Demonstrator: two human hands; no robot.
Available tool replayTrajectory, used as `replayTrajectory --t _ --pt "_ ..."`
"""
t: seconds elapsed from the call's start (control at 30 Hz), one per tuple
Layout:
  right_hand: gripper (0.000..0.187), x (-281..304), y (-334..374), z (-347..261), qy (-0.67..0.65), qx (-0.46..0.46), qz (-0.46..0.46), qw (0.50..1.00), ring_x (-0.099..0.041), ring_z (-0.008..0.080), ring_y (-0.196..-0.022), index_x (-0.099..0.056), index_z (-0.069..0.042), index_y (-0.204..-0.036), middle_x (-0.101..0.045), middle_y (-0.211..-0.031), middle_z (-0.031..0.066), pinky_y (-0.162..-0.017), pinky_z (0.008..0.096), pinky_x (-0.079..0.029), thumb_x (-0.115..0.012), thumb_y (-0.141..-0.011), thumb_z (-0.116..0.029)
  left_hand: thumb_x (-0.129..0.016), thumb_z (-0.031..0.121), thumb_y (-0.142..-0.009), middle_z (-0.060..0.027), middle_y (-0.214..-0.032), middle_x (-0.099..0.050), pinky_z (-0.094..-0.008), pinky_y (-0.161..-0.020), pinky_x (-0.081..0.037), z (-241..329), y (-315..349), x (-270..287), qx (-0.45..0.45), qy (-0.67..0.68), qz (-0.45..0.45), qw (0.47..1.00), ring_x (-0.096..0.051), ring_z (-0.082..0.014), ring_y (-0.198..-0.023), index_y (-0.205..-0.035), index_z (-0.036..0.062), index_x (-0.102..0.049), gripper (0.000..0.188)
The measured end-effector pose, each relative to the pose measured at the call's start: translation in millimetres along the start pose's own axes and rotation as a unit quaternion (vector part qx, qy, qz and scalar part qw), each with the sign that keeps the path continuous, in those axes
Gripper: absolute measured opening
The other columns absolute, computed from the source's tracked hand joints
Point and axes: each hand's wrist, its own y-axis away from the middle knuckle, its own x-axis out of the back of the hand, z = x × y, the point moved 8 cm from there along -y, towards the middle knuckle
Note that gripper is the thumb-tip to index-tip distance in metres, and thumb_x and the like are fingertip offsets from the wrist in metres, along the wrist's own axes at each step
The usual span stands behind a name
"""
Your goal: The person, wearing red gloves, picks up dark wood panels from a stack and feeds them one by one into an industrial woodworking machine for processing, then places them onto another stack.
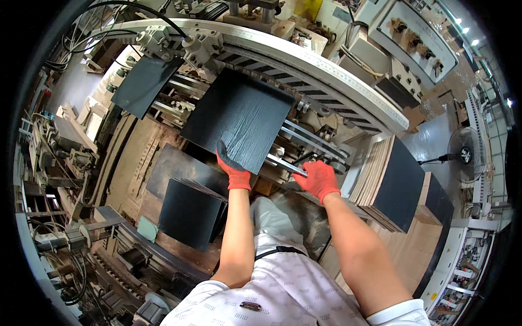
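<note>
A square black panel (244,117) lies across the machine's metal rails in front of me, its sheen streaked. My left hand (234,168), in a red glove with dark coating, grips the panel's near edge; some of its fingers are hidden. To the right, my right hand (318,180) is in a red glove too. Its fingers curl over the near end of a metal rail (283,163), apart from the panel. Below my left hand, several black panels (190,214) lean together in a stack. Farther left, another black panel (144,84) sits on the machine under a clamp-like head.
At right stands a stack of boards (389,182) with dark faces and pale edges, beside another dark board (435,201). A curved white machine beam (304,60) spans the far side. A fan (464,155) is at far right, a control panel (416,41) at upper right.
</note>
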Motion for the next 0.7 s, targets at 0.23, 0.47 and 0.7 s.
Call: replayTrajectory --t 0.23,0.47,0.7 --pt "0.049 -5.2 -3.4 2.0 0.034 -0.015 -0.020 0.999 -0.068 0.0302 -0.091 -0.071 -0.010 -0.091 -0.072 -0.093 0.0099 -0.077 0.0439 -0.055 -0.062 -0.086 -0.058 -0.059 0.041 -0.096 -0.0112 -0.123 -0.063 -0.0443 -0.095 -0.050 1.7 -1.2 5.2 -0.031 -0.046 0.010 0.998 -0.060 -0.0295 -0.111 -0.120 0.0057 -0.063 0.043" --pt "0.048 -2.1 -3.6 2.7 0.037 -0.029 -0.015 0.999 -0.067 0.0301 -0.090 -0.071 -0.009 -0.089 -0.071 -0.086 0.0117 -0.075 0.0436 -0.054 -0.065 -0.084 -0.057 -0.059 0.039 -0.097 -0.0091 -0.119 -0.064 -0.0416 -0.095 -0.049 -11.0 -2.8 5.3 0.012 0.002 -0.010 1.000 -0.061 -0.0267 -0.108 -0.117 0.0073 -0.064 0.038" --pt "0.047 -4.7 -3.8 1.6 0.034 -0.027 -0.007 0.999 -0.067 0.0299 -0.088 -0.072 -0.011 -0.089 -0.071 -0.086 0.0117 -0.075 0.0431 -0.054 -0.067 -0.082 -0.057 -0.059 0.041 -0.096 -0.0091 -0.120 -0.066 -0.0434 -0.097 -0.049 -17.7 -11.0 13.2 0.051 0.061 -0.016 0.997 -0.061 -0.0286 -0.109 -0.119 0.0078 -0.065 0.041"
